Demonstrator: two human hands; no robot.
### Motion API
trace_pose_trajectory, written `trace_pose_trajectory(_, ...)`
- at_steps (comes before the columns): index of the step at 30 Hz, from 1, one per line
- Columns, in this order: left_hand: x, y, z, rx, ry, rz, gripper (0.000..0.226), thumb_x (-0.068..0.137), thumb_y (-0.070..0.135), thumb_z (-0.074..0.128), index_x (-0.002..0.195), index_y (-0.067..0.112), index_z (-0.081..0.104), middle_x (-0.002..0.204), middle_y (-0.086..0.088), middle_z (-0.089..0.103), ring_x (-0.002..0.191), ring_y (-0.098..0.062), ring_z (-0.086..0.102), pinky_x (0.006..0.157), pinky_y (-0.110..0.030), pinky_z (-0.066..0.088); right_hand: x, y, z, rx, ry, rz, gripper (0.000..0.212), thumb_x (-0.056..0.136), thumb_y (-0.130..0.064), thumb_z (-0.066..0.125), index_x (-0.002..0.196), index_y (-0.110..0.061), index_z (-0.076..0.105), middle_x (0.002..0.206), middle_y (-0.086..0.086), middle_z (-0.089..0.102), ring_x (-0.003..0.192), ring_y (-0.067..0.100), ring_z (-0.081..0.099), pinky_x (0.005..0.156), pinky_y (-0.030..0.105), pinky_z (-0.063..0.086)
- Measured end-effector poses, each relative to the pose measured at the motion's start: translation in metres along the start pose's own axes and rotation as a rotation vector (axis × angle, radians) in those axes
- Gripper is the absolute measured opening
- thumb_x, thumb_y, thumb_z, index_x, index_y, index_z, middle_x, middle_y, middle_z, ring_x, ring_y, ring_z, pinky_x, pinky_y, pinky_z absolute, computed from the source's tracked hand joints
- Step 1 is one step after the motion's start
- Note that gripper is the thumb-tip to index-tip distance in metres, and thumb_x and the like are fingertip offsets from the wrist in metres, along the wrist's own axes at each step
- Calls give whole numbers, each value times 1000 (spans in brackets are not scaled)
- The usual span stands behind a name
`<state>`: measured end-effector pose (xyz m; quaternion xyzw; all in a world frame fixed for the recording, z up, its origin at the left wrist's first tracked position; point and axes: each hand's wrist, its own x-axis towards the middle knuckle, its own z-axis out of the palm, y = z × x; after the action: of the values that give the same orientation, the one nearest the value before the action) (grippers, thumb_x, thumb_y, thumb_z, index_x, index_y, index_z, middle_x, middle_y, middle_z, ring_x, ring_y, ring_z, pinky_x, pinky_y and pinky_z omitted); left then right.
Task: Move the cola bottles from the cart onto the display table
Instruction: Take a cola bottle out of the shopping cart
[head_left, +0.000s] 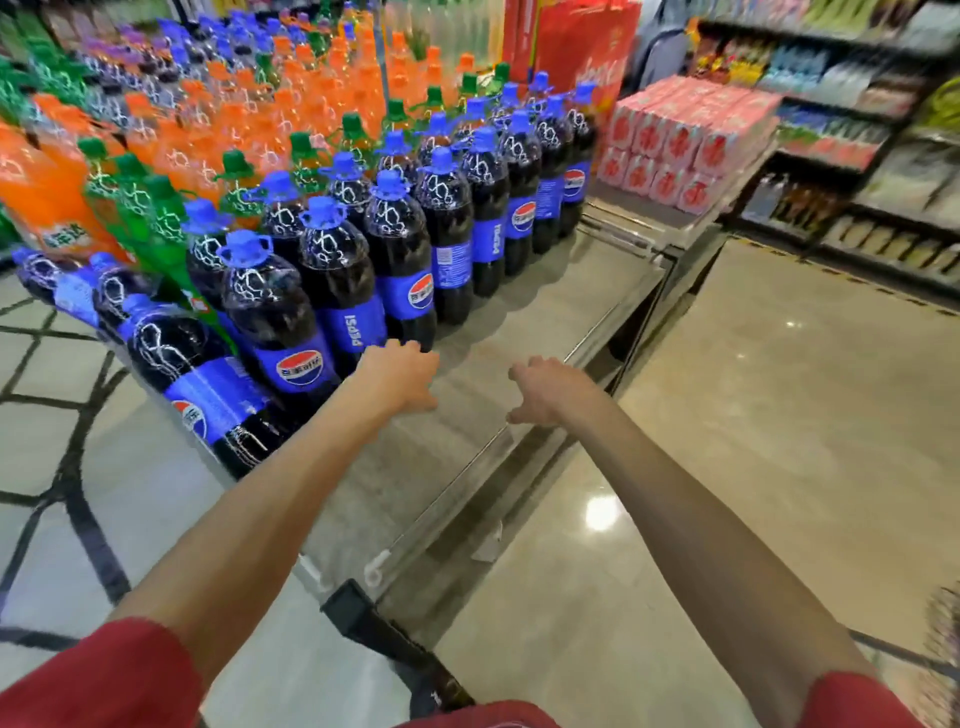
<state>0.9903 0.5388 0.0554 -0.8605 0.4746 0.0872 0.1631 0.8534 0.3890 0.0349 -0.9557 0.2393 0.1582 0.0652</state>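
1. We judge the task well advanced. Many cola bottles stand upright in rows on the display table, running from 9 o'clock up toward 12 o'clock; their blue caps are on.
2. A few lying bottles of the same cola rest on their sides at 9 o'clock, by the table's near-left corner; we cannot tell whether they lie on the table or on a cart; we judge them the likely remainder to be stood up.
3. We cannot make out the cart for certain; a black bar at 6 o'clock may belong to it.
4. The left hand hovers over the table just beside the base of the nearest upright bottle, fingers loosely bent and holding nothing; whether it touches the bottle we cannot tell. The right hand hangs just to the 3 o'clock side of it, fingers relaxed and also empty.
5. The tabletop is smooth, pale and glossy with a metal edge rail; the bare strip on the 3 o'clock side of the rows looks to us like room for another row.
6. Around it, orange bottles and green bottles crowd behind the cola at 10 to 11 o'clock; pink cartons sit at 1 o'clock; stocked shelves line 2 o'clock; a polished floor shines at 4 o'clock.
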Motion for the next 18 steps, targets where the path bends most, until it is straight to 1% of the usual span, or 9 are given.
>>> trace_pose_trajectory(3,7,49,-18,49,5,76,65,96,45,58,151,20,35,145,-11,45,133,-34,45,102,-46,44,-36,44,8,18,15,60,65,92,-49,66,142,-12,47,139,12,52,126,36,53,98,43,49)
trace_pose_trajectory(5,6,85,-29,68,26,125,63,95,46,59,151,23,38,145,-10,47,134,-32,46,103,-43,44,-64,73,16,27,21,107,65,91,-52,66,141,-14,48,137,11,54,124,36,55,99,44,50)
trace_pose_trajectory(8,3,144,-40,66,76,215,56,93,46,59,143,23,46,141,-9,54,130,-31,53,100,-42,47,-111,120,26,56,6,186,56,94,-45,65,138,-13,48,134,14,55,121,35,56,96,45,52)
trace_pose_trajectory(12,-12,231,-53,58,101,341,51,97,45,56,140,19,46,137,-12,55,127,-35,54,97,-44,47,-177,178,39,108,9,257,65,96,-46,63,146,-11,43,142,17,48,130,37,46,103,47,47)
trace_pose_trajectory(15,-21,287,-60,129,146,428,56,97,48,55,143,19,42,138,-13,52,127,-36,52,99,-47,44,-218,215,56,126,22,338,68,96,-46,63,150,-12,39,144,16,44,132,36,43,101,45,43)
trace_pose_trajectory(18,-28,344,-65,131,150,522,57,98,48,54,145,19,41,139,-14,51,128,-36,48,102,-51,42,-261,249,78,138,13,437,69,95,-46,63,150,-13,39,145,15,43,133,36,42,103,45,41)
